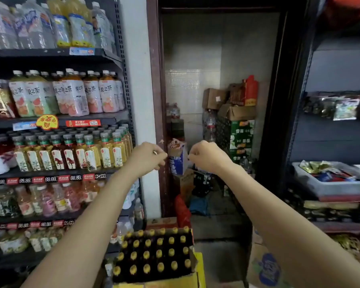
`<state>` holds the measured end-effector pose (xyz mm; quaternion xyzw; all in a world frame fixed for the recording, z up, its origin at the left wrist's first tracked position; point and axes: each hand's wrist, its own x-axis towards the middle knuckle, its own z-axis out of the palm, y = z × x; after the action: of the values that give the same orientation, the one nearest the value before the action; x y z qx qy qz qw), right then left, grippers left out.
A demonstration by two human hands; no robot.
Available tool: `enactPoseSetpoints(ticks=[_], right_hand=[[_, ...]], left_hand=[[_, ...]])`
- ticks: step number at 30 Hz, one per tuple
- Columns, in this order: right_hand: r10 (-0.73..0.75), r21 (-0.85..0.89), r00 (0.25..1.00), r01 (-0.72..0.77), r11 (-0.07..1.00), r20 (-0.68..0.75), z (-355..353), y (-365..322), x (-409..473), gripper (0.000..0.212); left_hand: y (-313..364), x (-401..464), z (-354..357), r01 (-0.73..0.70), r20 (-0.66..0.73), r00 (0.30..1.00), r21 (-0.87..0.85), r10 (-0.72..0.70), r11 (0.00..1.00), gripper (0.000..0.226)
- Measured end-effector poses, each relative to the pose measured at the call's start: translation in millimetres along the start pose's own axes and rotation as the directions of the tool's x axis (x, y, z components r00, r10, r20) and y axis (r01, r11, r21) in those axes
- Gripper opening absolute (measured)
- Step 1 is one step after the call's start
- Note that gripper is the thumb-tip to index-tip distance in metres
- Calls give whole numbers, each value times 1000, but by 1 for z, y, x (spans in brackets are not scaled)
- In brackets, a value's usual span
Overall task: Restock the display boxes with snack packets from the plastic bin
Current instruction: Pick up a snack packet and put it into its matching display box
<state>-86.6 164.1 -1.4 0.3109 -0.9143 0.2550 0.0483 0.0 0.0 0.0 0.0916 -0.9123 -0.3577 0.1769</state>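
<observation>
Plastic bin [328, 187]: pale grey, packets [328, 173] inside gold, blue and red. Crate bottles [154, 254]: dark with yellow caps. Stacked carton [241, 138]: green and white.

The plastic bin [330, 183] is cut off by the right edge, and its snack packets [328, 173] are blurred beyond reading. Fingertips of the left hand [149, 155] and right hand [206, 155] are curled out of sight; nothing held can be made out.

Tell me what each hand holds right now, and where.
Left hand and right hand are curled in front of the doorway. Neither visibly holds a packet; something tiny may be pinched, cannot tell.
</observation>
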Motion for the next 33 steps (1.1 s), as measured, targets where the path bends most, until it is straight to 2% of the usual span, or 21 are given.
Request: enactPoseSetpoints(ticks=[2,8,13,18,26,30,33], right_hand=[[23,11,999,-23,1000,-35,-15,31,-8,28],[24,-17,998,-26,1000,-62,-59,135,-22,19],[50,-8,994,-51,999,-97,-93,215,-27,25],[126,22,983,-124,992,-132,-119,304,-19,24],[286,27,947,-285,958,-147,-148,442,7,22],[338,5,927,-342,940,-162,-163,506,21,16],[374,25,912,-375,927,-171,-176,552,31,32]], left_hand=[[20,8,29,-29,-27,999,-30,28,999,14],[94,30,130,-64,-85,995,-82,57,995,23],[145,57,204,-127,-90,989,-118,117,985,20],[179,105,276,-166,16,985,-115,169,979,20],[230,196,401,-208,239,938,-188,250,960,16],[256,238,456,-196,244,936,-233,253,952,16],[275,265,495,-161,251,942,-246,223,956,16]])
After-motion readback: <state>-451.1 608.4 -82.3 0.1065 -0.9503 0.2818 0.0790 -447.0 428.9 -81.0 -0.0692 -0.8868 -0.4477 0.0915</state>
